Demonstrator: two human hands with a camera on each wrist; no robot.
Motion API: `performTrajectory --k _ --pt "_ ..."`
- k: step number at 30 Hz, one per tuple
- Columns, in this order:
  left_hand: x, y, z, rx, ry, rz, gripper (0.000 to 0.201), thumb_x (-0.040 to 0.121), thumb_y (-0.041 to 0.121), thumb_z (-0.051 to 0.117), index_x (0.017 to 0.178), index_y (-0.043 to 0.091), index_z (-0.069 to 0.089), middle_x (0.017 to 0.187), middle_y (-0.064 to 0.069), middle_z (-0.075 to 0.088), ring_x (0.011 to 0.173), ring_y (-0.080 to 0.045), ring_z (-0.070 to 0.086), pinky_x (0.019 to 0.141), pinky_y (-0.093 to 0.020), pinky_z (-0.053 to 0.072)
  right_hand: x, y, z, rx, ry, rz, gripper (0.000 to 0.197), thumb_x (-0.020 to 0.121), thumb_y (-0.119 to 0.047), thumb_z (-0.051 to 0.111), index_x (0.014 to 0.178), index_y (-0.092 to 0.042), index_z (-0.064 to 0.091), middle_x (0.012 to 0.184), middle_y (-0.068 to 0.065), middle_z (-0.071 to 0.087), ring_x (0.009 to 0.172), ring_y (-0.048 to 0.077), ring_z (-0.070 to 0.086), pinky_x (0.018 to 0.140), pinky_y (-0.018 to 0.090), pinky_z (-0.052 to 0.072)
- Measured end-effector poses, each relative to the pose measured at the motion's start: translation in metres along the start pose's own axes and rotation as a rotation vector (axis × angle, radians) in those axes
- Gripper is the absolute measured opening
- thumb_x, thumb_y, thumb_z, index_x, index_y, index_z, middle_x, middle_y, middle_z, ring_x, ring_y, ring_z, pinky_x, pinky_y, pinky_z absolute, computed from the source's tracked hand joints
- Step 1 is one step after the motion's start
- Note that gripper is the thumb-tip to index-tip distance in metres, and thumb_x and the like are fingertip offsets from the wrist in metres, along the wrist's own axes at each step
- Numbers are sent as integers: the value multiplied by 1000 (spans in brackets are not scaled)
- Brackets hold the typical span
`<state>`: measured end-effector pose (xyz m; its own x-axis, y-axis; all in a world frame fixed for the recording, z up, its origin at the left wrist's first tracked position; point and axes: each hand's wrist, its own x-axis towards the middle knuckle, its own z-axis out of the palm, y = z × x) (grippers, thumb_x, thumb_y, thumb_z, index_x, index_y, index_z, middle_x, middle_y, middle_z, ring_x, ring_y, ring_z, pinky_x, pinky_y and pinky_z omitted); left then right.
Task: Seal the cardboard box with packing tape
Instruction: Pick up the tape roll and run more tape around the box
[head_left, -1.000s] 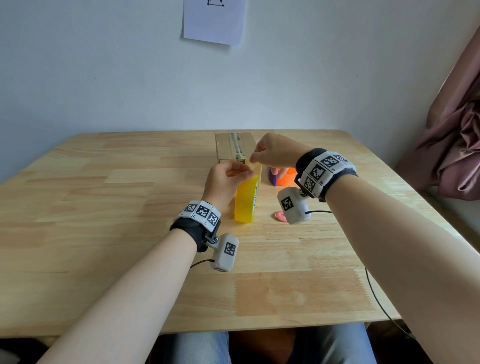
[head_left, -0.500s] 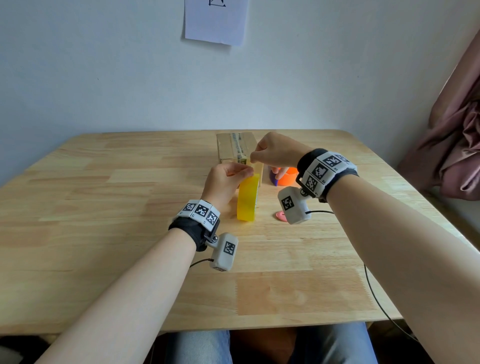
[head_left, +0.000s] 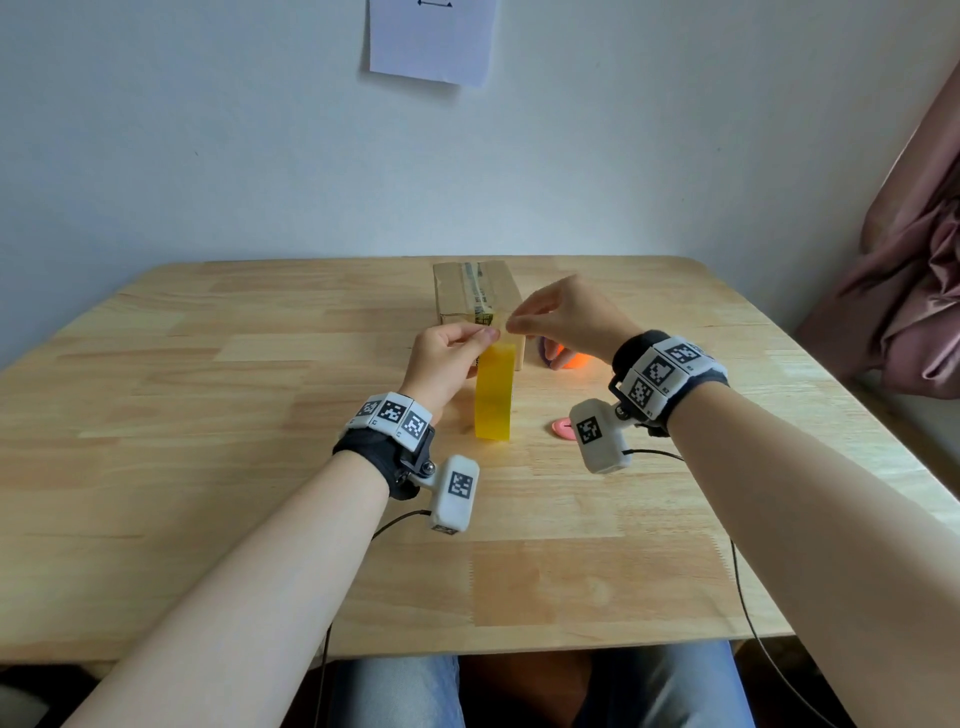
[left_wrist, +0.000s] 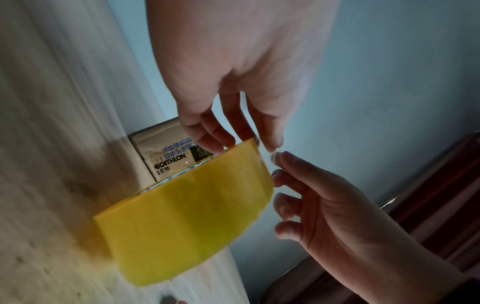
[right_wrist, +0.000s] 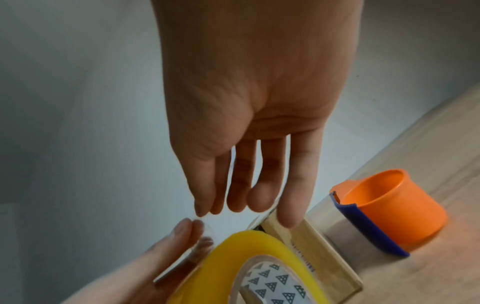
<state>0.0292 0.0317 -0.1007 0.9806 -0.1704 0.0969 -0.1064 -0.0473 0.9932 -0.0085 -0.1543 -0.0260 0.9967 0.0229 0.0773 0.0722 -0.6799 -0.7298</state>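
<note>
Head view downward over table (head_left: 208, 467); wrist views close, sharing tape roll (left_wrist: 187, 222).

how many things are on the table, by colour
yellow: 1, the tape roll standing on edge
brown: 1, the cardboard box
orange and blue: 1, the tape dispenser beside the box
pink: 1, a small flat thing, too hidden to name
total: 4

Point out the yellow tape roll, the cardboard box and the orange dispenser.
yellow tape roll (head_left: 494, 395): head view, its outer yellow face.
cardboard box (head_left: 451, 291): head view, top panel left of the old tape.
orange dispenser (right_wrist: 405, 211): right wrist view, orange drum's side.
</note>
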Motion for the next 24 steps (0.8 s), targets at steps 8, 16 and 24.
performTrajectory --k 8,16,24 --pt "-1 10 2 49 -8 16 25 89 35 79 102 14 79 103 -5 79 101 -23 74 84 -36 61 0 -3 4 -174 -40 -100 20 98 -20 65 109 -21 82 68 -7 70 50 11 70 50 30 63" --pt "5 16 -5 197 -44 27 22 91 33 76 103 16 82 101 -1 81 99 -21 76 89 -40 63 8 1 14 -255 -50 -82 4 91 -37 79 93 -35 81 86 0 80 45 15 67 51 34 59" --pt "8 24 -17 278 1 120 18 79 34 87 86 17 84 84 0 82 82 -24 79 74 -37 65 5 4 16 -65 -69 -54 11 93 -24 79 92 -13 81 74 8 74 56 18 68 48 31 63"
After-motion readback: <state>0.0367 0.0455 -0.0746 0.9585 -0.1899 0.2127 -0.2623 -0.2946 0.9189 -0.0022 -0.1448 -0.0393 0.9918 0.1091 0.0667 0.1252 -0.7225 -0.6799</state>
